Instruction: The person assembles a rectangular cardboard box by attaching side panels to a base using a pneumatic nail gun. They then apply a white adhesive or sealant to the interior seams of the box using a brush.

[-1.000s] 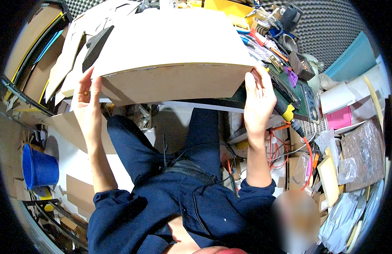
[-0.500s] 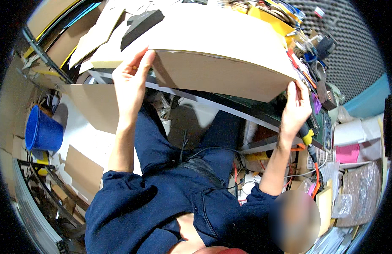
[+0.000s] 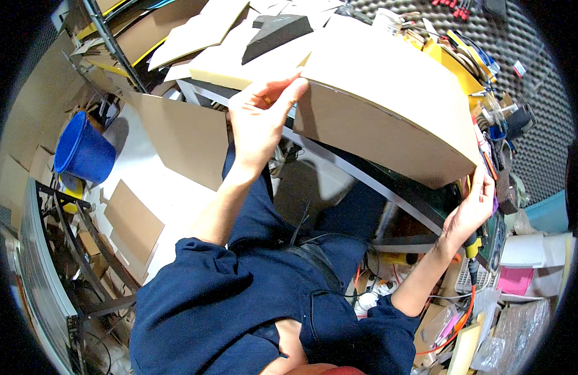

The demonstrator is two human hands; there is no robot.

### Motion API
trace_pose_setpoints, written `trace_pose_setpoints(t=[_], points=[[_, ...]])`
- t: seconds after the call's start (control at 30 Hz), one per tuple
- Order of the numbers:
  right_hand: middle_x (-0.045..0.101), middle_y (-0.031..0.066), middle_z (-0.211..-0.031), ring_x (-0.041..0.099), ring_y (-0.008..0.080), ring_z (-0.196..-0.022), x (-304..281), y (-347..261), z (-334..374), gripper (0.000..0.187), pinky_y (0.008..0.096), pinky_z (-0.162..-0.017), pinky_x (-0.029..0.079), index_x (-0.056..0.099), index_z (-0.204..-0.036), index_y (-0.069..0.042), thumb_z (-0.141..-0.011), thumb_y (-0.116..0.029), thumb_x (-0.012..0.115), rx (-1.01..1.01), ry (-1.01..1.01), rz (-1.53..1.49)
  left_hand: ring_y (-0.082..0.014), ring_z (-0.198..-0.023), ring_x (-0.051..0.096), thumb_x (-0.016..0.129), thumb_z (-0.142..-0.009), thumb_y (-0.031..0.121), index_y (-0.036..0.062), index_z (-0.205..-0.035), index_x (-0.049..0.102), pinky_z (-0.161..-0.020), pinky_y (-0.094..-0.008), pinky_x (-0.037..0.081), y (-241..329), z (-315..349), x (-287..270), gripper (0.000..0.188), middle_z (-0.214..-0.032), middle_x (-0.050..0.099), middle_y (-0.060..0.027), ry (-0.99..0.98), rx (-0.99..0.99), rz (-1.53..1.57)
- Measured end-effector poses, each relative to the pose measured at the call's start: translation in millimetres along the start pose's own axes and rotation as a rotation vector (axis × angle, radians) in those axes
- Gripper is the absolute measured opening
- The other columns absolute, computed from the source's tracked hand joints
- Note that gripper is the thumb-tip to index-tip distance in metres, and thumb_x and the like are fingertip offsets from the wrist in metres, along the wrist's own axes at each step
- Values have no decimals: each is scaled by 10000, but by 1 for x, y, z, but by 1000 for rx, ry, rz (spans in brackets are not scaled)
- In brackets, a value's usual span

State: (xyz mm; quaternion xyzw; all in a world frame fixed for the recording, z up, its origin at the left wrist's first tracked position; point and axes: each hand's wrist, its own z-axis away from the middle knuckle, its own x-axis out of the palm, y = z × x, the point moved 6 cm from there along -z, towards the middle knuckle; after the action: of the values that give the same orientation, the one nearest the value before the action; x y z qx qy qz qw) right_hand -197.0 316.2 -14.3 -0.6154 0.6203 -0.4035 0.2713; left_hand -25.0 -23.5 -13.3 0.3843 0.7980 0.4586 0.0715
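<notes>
A large sheet of brown cardboard (image 3: 382, 140) spans the space between my hands at the front of the workbench, its long upper edge running down toward the right. A pale, brightly lit face (image 3: 389, 69) lies behind that edge; I cannot tell whether it is one piece with the brown front. My left hand (image 3: 259, 122) pinches the upper left corner between thumb and fingers. At the far right corner, the fingers of my right hand (image 3: 471, 209) are closed on the same sheet. A dark grey angular block (image 3: 277, 36), apparently foam, rests on the bench beyond my left hand.
Flat cardboard panels (image 3: 176, 134) stand and lie on the floor at left, near a blue bucket (image 3: 86, 150). A metal rack (image 3: 114, 50) rises at back left. Tools and a yellow bin (image 3: 454, 65) crowd the bench's right end. An orange cable (image 3: 467, 319) hangs at lower right.
The whole view has turned, so the bench and both hands appear further right. The cardboard now slopes more steeply down to the right. Both hands keep their hold.
</notes>
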Motion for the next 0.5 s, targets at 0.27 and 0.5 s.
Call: trace_pose_setpoints(t=[0.27,0.5], points=[[575,3,-782,496,43,-674,6,-7,2,134,178,-606,418,589,-829,-35,-895,-148,617,20,39,-30,-85,-923,600,623,-856,25,14,-1081,640,-792,-220,491,6,9,3,226,-1012,663,-82,-24,-22,-50],[590,2,-788,524,49,-693,4,-10,1,152,181,-634,451,580,-801,-44,-893,-158,620,-23,36,31,-112,-958,609,628,-855,32,17,-1111,622,-814,-226,488,3,5,4,256,-1057,653,-96,-77,-48,14]])
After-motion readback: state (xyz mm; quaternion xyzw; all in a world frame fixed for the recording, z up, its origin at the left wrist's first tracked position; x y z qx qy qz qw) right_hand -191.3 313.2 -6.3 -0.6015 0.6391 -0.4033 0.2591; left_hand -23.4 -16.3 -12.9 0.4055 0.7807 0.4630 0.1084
